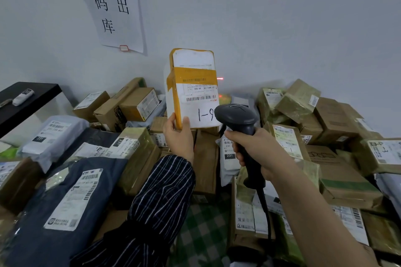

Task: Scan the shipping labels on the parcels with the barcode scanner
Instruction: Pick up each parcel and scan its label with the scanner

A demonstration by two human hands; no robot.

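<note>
Right hand [258, 149], scanner [238, 118] beside parcel [193, 84] edge

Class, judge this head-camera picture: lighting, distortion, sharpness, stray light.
Head view: dim, even light, soft shadows; wide-angle distortion stretches the right arm and edge parcels; the held parcel is fairly sharp, corners softer; a red glow, likely from the barcode scanner, marks the wall.

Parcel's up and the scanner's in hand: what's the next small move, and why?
Probably tilt the scanner in the right hand slightly left, so its beam crosses the barcode. The red light seems to fall on the wall just right of the parcel that the left hand holds upright.
</note>
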